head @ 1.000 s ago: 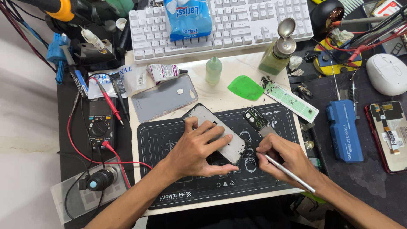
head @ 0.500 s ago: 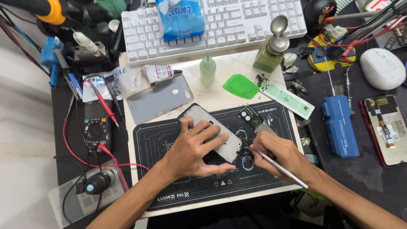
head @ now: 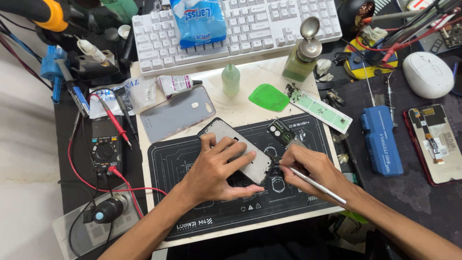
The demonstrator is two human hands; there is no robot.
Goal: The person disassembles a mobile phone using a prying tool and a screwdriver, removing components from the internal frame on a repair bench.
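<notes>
**Phone frame under tool on repair mat**

The left hand (head: 211,171) lies spread, fingers pressing a grey rectangular phone frame (head: 237,147) flat against the black printed work mat (head: 192,212). The right hand (head: 308,168) pinches a slim silver metal tool (head: 320,188), tip at the frame's lower right edge. A grey phone back cover (head: 177,113) lies near, upper left.

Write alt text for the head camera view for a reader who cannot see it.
A person's left hand presses a grey phone frame flat on a black work mat, while the right hand works a thin metal tool at the frame's edge. Around them lie a grey phone back cover, a green pick and a white keyboard.
</notes>
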